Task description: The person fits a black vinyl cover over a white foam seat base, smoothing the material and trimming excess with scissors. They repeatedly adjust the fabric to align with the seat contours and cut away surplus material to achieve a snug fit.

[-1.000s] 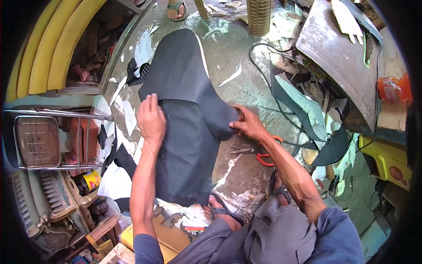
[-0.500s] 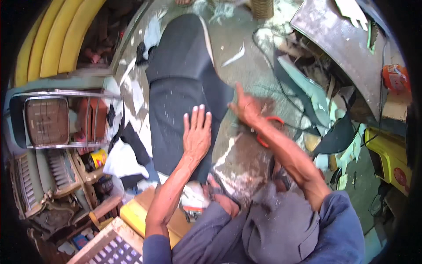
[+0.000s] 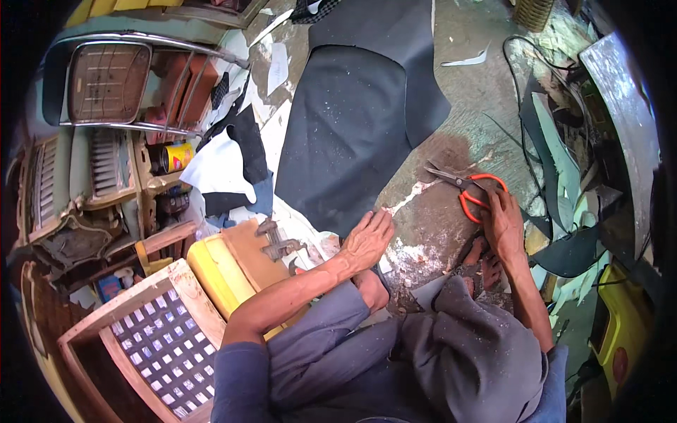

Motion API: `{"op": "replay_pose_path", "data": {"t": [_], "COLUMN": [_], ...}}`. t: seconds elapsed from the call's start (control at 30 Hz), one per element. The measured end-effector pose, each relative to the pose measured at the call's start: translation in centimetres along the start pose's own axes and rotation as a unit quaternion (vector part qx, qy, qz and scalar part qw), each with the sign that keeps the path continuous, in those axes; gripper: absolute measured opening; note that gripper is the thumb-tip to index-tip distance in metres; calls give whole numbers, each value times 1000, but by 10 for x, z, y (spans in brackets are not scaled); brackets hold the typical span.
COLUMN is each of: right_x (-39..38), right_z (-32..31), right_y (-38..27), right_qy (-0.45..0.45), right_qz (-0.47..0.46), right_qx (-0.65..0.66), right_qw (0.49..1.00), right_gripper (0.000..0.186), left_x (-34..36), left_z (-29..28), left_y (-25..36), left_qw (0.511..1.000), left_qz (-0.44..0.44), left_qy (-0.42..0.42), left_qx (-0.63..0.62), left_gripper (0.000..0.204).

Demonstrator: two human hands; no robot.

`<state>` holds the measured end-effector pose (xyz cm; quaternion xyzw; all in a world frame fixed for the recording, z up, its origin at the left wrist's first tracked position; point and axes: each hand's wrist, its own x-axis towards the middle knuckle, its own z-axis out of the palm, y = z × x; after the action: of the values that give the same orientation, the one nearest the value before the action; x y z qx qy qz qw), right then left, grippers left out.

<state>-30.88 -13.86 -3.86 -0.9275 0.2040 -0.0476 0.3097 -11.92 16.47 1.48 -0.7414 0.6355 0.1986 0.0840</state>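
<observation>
A large black sheet of upholstery material [image 3: 345,120] lies on the floor ahead of me, with a curved piece on top of a wider one. My left hand [image 3: 368,241] is at its near corner, back upward, fingers loosely stretched and resting by the edge. Its fingertips' contact with the sheet is hard to make out. To the right of the sheet, my right hand [image 3: 504,222] has its fingers around the orange handles of a pair of scissors [image 3: 471,185]. Their blades are slightly apart and point left, towards the sheet.
Black and white scraps [image 3: 222,169] lie to the left, near a metal-framed chair [image 3: 109,83]. At lower left are a wooden frame with woven webbing [image 3: 185,282], yellow foam [image 3: 220,268] and a metal clamp [image 3: 275,241]. Green offcuts [image 3: 560,155] and a cable [image 3: 518,92] lie right.
My view has shifted. My left hand has slid back from the middle of the sheet to its near corner. My right hand has left the sheet's right edge and taken the scissors.
</observation>
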Motion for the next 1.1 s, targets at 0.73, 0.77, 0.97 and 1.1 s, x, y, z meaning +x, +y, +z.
{"op": "replay_pose_path", "data": {"t": [0.73,0.77,0.97,1.1], "right_x": [44,44,56,54], "right_z": [20,23,38,49], "right_y": [-55,-54,-57,-51], "right_qy": [-248,-254,-259,-232], "right_qz": [248,254,287,282], "right_qx": [255,261,315,356], "right_qw": [901,896,867,860], "right_gripper": [89,89,85,74], "left_x": [103,104,106,109], "left_z": [15,18,21,20], "left_y": [-30,-30,-31,-34], "left_qw": [981,979,976,975], "left_qz": [-114,-116,-120,-114], "left_qy": [158,165,179,187], "left_qx": [10,5,-18,-19], "left_gripper": [66,67,69,68]}}
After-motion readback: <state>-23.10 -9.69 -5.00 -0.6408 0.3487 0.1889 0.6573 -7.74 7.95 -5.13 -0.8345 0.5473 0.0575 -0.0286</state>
